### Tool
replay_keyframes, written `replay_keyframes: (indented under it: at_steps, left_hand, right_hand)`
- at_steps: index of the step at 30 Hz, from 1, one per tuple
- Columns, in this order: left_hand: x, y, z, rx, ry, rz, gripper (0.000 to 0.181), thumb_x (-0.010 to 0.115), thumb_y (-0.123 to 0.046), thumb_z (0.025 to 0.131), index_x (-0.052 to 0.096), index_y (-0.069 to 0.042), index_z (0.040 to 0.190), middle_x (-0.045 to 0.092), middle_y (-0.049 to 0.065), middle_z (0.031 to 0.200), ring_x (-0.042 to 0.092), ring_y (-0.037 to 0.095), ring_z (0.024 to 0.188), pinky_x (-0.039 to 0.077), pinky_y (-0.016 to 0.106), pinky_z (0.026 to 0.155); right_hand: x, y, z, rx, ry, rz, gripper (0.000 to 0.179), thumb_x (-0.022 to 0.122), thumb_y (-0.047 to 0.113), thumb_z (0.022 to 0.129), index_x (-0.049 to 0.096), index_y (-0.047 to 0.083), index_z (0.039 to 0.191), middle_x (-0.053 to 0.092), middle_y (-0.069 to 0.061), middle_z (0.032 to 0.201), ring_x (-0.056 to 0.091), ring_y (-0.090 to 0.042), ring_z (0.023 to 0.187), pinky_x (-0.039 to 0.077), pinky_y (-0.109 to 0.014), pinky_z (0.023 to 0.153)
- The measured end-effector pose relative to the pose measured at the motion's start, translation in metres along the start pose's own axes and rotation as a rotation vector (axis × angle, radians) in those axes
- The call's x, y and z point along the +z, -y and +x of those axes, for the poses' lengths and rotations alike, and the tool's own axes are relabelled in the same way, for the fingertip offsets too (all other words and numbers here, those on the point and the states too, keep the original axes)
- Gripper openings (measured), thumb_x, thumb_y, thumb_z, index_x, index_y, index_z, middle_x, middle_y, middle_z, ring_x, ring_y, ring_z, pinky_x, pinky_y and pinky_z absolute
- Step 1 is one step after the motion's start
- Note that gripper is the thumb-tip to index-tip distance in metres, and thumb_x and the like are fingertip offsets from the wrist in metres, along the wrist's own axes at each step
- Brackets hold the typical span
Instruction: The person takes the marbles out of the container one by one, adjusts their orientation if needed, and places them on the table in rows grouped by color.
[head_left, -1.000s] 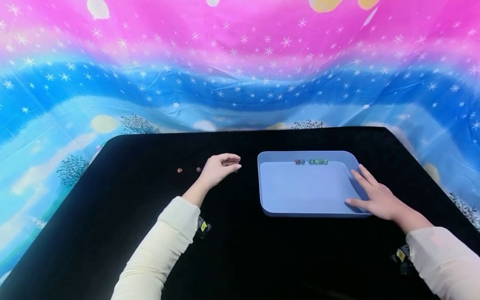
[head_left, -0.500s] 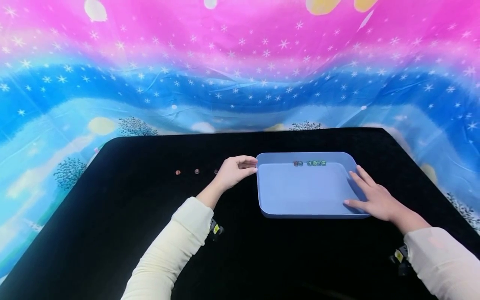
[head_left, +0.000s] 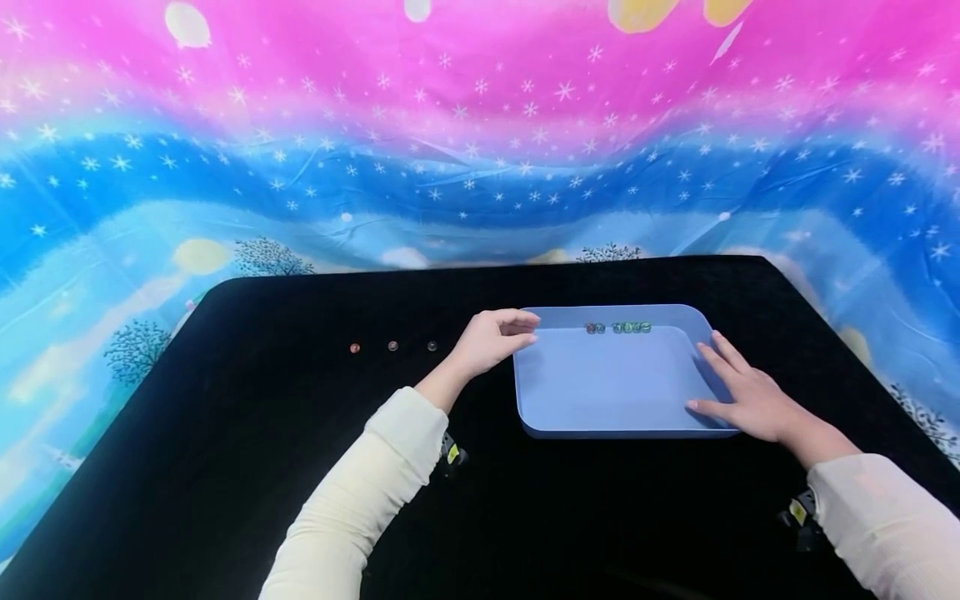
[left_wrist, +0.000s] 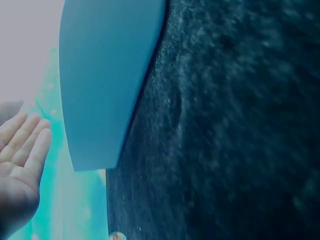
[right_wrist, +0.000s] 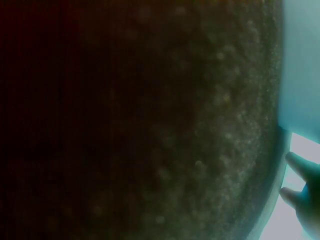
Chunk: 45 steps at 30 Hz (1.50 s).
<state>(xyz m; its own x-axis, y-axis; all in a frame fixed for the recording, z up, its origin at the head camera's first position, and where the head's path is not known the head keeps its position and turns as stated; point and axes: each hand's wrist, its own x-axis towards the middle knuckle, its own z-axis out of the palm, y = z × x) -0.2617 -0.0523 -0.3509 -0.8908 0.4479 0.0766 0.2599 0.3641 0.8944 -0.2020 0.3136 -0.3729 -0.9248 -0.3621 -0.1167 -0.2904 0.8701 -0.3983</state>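
In the head view my left hand (head_left: 491, 340) is over the left wall of a shallow blue-grey tray (head_left: 600, 383). Its thumb and fingers are drawn together in a pinch, apparently around a small glass marble hidden between them. My right hand (head_left: 750, 392) rests spread on the tray's right rim, fingers straight. Several glass marbles (head_left: 628, 327) lie in a row along the tray's far wall. To the left, an orange marble (head_left: 355, 347), a brownish marble (head_left: 393, 346) and a clear marble (head_left: 432, 346) lie spaced on the black cloth. The left wrist view catches the tray wall (left_wrist: 105, 90) and one marble (left_wrist: 117, 236).
Black cloth (head_left: 225, 467) covers the table around the tray. Behind it hangs a pink and blue snowflake backdrop (head_left: 450, 167). Small cameras are strapped at both wrists, with the left wrist camera (head_left: 452, 454) near the tray's front-left corner.
My left hand has moved right, from beside the row of marbles to over the tray's left edge, uncovering the clear marble. My right hand stays on the tray rim.
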Motion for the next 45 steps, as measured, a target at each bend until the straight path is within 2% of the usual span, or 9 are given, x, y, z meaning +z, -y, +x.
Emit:
replay_keyframes:
  at_steps: [8, 15, 19, 22, 29, 36, 45]
  left_hand:
    - [0.011, -0.003, 0.012, -0.003, 0.046, -0.012, 0.035, 0.06, -0.02, 0.082, 0.056, -0.009, 0.115, 0.056, 0.0, 0.111, 0.053, 0.009, 0.099, 0.044, 0.022, 0.077]
    - [0.024, 0.0, 0.022, 0.002, 0.055, 0.029, 0.035, 0.061, -0.019, 0.081, 0.057, -0.009, 0.114, 0.057, -0.002, 0.111, 0.052, 0.007, 0.099, 0.043, 0.019, 0.077]
    - [0.03, 0.0, 0.03, 0.009, 0.06, 0.032, 0.036, 0.062, -0.017, 0.081, 0.057, -0.009, 0.115, 0.056, -0.002, 0.111, 0.052, 0.012, 0.101, 0.043, 0.018, 0.078]
    - [0.034, -0.001, 0.035, 0.007, 0.073, 0.044, 0.036, 0.062, -0.017, 0.08, 0.056, -0.01, 0.115, 0.056, -0.003, 0.113, 0.052, 0.015, 0.103, 0.043, 0.018, 0.077]
    - [0.044, -0.003, 0.046, 0.015, 0.12, 0.111, 0.039, 0.061, -0.016, 0.081, 0.054, -0.012, 0.119, 0.053, -0.003, 0.117, 0.05, 0.011, 0.105, 0.041, 0.016, 0.079]
    - [0.047, -0.001, 0.056, 0.008, 0.166, 0.185, 0.04, 0.06, -0.018, 0.082, 0.052, -0.014, 0.121, 0.052, -0.005, 0.118, 0.049, 0.009, 0.106, 0.042, 0.017, 0.079]
    - [0.045, 0.0, 0.07, 0.02, 0.185, 0.28, 0.04, 0.061, -0.016, 0.081, 0.052, -0.014, 0.12, 0.052, -0.004, 0.119, 0.049, 0.007, 0.105, 0.041, 0.017, 0.079]
  right_hand:
    - [-0.001, 0.002, 0.0, 0.006, -0.003, 0.006, 0.086, 0.056, 0.04, 0.081, 0.005, -0.001, 0.137, -0.016, -0.016, 0.14, 0.01, -0.05, 0.119, 0.019, -0.062, 0.084]
    - [0.0, 0.002, 0.0, 0.013, 0.001, 0.028, 0.087, 0.056, 0.041, 0.081, 0.004, 0.001, 0.138, -0.017, -0.015, 0.141, 0.009, -0.049, 0.12, 0.019, -0.062, 0.084]
    - [0.0, 0.002, -0.001, 0.014, 0.0, 0.034, 0.086, 0.056, 0.041, 0.081, 0.004, 0.001, 0.138, -0.016, -0.015, 0.141, 0.007, -0.048, 0.121, 0.018, -0.062, 0.085]
    - [0.0, 0.003, -0.001, 0.009, -0.002, 0.038, 0.086, 0.056, 0.04, 0.081, 0.004, 0.0, 0.138, -0.016, -0.015, 0.14, 0.006, -0.048, 0.121, 0.018, -0.062, 0.085]
    - [0.0, 0.003, -0.002, 0.016, -0.008, 0.038, 0.086, 0.056, 0.041, 0.081, 0.004, 0.002, 0.138, -0.017, -0.012, 0.141, 0.004, -0.045, 0.123, 0.017, -0.062, 0.086]
    - [0.001, 0.003, -0.001, 0.012, -0.011, 0.038, 0.086, 0.055, 0.042, 0.081, 0.004, 0.003, 0.138, -0.017, -0.013, 0.141, 0.004, -0.045, 0.123, 0.017, -0.063, 0.086]
    - [0.002, 0.002, -0.001, 0.019, -0.017, 0.036, 0.087, 0.055, 0.044, 0.081, 0.005, 0.002, 0.138, -0.015, -0.013, 0.141, 0.005, -0.046, 0.122, 0.017, -0.063, 0.086]
